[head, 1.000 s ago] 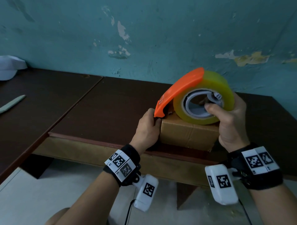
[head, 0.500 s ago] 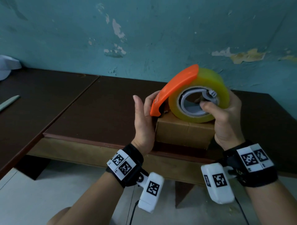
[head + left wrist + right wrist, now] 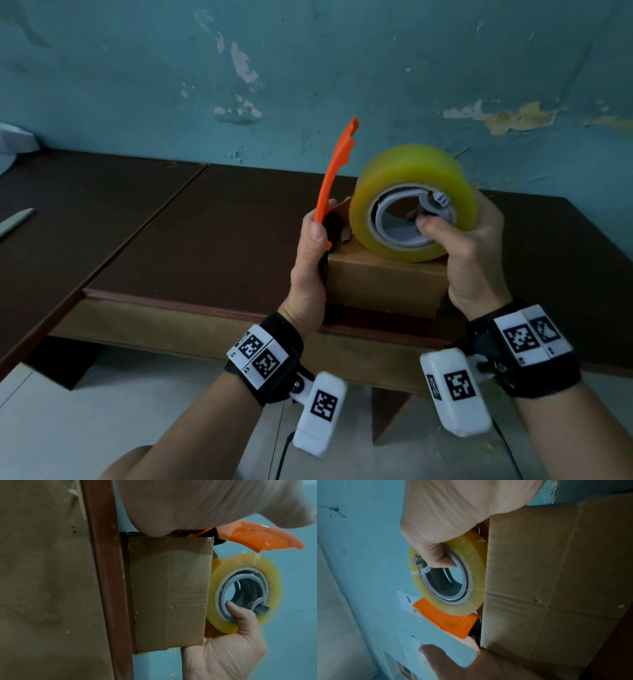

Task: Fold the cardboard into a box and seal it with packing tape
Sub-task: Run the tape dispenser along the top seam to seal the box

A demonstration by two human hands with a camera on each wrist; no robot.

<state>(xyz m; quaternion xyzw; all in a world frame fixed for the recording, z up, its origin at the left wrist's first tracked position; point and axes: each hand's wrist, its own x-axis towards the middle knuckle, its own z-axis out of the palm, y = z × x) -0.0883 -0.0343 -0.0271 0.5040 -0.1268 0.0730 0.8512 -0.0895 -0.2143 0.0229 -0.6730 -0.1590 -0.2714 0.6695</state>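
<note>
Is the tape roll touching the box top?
Touching. In the head view the tape roll sits on the box top with no gap; the right hand grips it.

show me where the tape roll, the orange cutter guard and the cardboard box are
tape roll (image 3: 407, 171): head view, on its yellow outer face.
orange cutter guard (image 3: 334, 178): head view, mid-length of the raised orange strip.
cardboard box (image 3: 383, 284): head view, on its near side wall.

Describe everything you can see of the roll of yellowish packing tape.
The thick roll of translucent yellowish packing tape sits around a grey plastic core, standing on edge on top of the brown cardboard box. The right hand holds it, thumb hooked into the core, fingers behind. The orange plastic cutter guard stands swung up away from it, pinched by the left hand.
</note>
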